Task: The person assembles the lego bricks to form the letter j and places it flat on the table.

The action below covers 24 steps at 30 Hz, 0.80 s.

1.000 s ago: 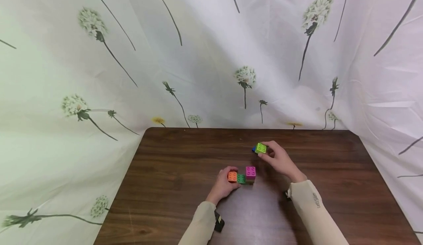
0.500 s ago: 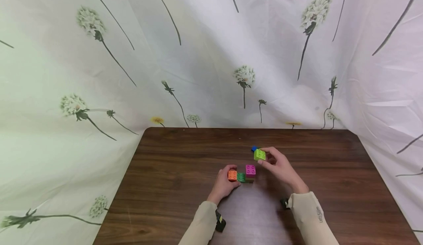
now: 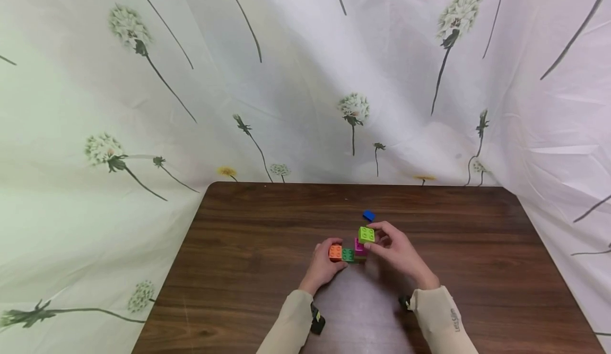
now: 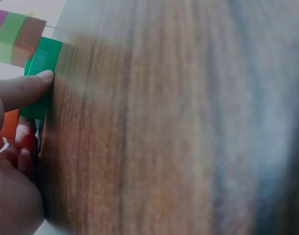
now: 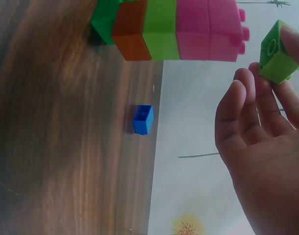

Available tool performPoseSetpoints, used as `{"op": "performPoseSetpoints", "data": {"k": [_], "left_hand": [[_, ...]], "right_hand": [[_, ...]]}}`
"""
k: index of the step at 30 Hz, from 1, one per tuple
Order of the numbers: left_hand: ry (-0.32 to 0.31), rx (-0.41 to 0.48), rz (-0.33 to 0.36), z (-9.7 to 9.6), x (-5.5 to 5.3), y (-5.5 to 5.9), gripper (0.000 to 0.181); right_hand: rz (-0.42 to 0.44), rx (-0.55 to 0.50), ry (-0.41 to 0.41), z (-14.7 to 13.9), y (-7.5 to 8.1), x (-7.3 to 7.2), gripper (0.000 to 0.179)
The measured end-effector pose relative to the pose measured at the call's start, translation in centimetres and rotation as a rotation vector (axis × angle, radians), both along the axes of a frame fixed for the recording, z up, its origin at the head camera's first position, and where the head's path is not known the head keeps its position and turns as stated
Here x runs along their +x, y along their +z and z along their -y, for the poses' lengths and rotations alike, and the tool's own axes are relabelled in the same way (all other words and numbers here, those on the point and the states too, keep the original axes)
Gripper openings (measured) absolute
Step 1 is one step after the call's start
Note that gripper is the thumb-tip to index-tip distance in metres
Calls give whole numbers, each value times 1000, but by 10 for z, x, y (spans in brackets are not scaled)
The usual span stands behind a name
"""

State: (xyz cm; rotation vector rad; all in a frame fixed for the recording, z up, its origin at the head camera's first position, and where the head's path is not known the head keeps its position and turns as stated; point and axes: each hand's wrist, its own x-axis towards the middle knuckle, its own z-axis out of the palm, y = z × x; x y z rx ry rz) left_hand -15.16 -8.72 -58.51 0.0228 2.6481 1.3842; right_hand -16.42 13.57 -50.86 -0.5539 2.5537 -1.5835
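My left hand (image 3: 322,268) grips the low end of a toy-brick build, around an orange brick (image 3: 335,252) and a dark green brick (image 3: 348,255). Its thumb presses the green brick (image 4: 43,55) in the left wrist view. At the build's right end rises a stack: a brown-orange brick (image 5: 130,32), a lime brick (image 5: 160,32) and pink bricks (image 5: 208,30) on top. My right hand (image 3: 402,250) pinches a separate lime-green brick (image 3: 366,235) by thumb and fingertips. In the right wrist view that brick (image 5: 276,56) is apart from the stack's top studs.
A small blue brick (image 3: 368,215) lies on the dark wooden table (image 3: 248,237), behind the build. A white curtain (image 3: 305,78) with dandelion prints hangs along the table's back edge. A black wrist strap (image 3: 317,319) sits at the left sleeve.
My right hand has carried the lime-green brick left and toward me, from beside the blue brick to above the pink bricks. The left hand and the build stay nearly still.
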Motion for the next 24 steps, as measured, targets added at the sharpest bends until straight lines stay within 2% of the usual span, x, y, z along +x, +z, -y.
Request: {"op": "performPoseSetpoints", "data": {"k": [11,19,24], "left_hand": [[-2,-23,-2,0,2,0,56],[-11,-16,-14,0,1,0,52],[-9,-13,-21,0,2,0,51]], "right_hand": [[-3,0,22,4,-8,2,37],[-52,2,61,7,-15,2,38],[-54,1,45,10,-17,3,35]]}}
